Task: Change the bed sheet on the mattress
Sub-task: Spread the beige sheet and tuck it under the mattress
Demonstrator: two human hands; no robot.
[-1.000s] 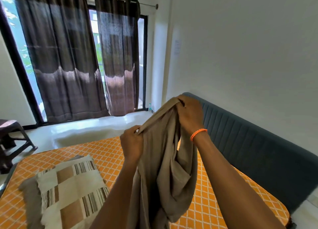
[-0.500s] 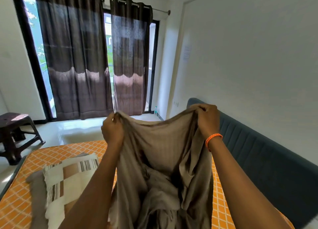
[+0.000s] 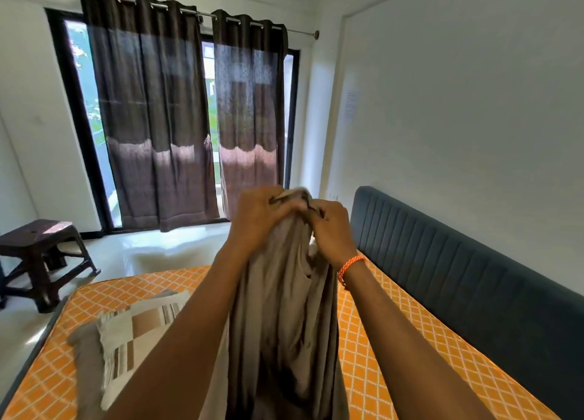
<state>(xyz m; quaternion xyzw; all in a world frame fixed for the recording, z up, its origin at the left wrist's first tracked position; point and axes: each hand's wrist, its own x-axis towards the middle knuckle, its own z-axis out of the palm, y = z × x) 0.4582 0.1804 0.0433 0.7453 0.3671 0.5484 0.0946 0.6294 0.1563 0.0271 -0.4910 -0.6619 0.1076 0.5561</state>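
Note:
A beige bed sheet [image 3: 284, 309] hangs bunched in front of me, above the bare orange mattress [image 3: 395, 340] with its white diamond pattern. My left hand [image 3: 257, 219] and my right hand [image 3: 331, 230] are raised side by side, almost touching. Both grip the sheet's gathered top edge with curled fingers. The cloth drops between my forearms and hides the middle of the mattress. An orange band circles my right wrist.
A checked beige-and-brown pillow [image 3: 136, 334] lies on a grey cloth [image 3: 87, 350] at the mattress's left side. A dark blue padded headboard [image 3: 458, 277] runs along the right wall. A dark plastic stool [image 3: 41, 252] stands on the floor at left, before brown curtains [image 3: 158, 119].
Half a second ago my hands held the sheet's edge stretched wide apart; they have now come together, bunching the top edge. The view has tilted slightly.

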